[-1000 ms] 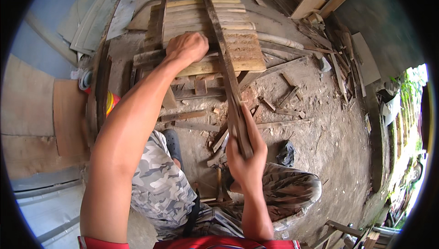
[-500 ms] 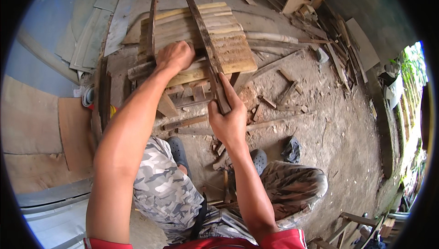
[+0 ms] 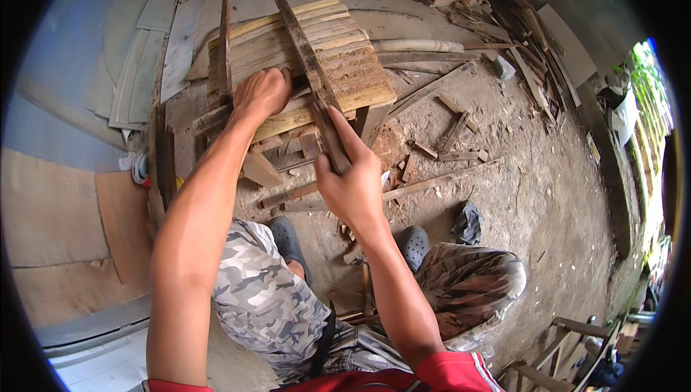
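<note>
The person sits low over dusty ground in camouflage trousers [image 3: 259,305] and dark clogs [image 3: 415,243], both bare forearms stretched forward. The right hand [image 3: 350,179] is closed in a full grip around the near end of a long, dark, weathered wooden strip [image 3: 306,61], which runs away at a slant across the top of a stack of pale split slats [image 3: 338,68] and reaches past its far edge. The left hand [image 3: 263,93] lies knuckles up on the near left part of that stack, fingers curled down onto the slats; I cannot tell whether it grips one or only presses. Short offcuts [image 3: 446,143] and chips litter the dirt to the right of the stack. Farther left, flat grey sheets [image 3: 140,68] lean together, and more boards [image 3: 533,32] pile up at the far right. No labels or signs show.
</note>
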A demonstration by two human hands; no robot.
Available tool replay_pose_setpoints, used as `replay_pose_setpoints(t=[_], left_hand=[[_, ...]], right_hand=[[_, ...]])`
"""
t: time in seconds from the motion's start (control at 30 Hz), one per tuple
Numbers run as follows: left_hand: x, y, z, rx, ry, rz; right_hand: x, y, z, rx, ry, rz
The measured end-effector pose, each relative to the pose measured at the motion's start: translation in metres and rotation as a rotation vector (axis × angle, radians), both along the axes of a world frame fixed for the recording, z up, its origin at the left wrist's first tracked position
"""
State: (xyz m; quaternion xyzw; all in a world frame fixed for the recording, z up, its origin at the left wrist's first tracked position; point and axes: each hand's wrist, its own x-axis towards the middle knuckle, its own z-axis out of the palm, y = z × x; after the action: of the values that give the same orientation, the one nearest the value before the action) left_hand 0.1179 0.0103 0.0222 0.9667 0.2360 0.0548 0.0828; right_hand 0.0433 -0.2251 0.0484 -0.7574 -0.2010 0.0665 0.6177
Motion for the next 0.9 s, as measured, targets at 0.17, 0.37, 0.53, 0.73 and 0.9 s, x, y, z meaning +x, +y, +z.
replay_pose_setpoints(t=[0.17, 0.37, 0.53, 0.73, 0.9], left_hand=[[0.006, -0.028, 0.012, -0.119, 0.098, 0.095], [0.000, -0.017, 0.018, -0.105, 0.142, 0.094], [-0.003, -0.015, 0.016, -0.069, 0.126, 0.019], [0.012, 0.000, -0.008, -0.050, 0.082, 0.065], [-0.003, -0.021, 0.016, -0.087, 0.100, 0.173]], right_hand=[[-0.021, -0.037, -0.015, 0.035, -0.050, -0.016], [-0.101, -0.115, 0.019, -0.082, 0.068, 0.020], [-0.035, -0.057, 0.016, -0.039, 0.025, 0.033], [-0.015, -0.031, -0.002, 0.019, -0.042, 0.010], [-0.098, -0.113, 0.006, -0.043, 0.109, 0.058]])
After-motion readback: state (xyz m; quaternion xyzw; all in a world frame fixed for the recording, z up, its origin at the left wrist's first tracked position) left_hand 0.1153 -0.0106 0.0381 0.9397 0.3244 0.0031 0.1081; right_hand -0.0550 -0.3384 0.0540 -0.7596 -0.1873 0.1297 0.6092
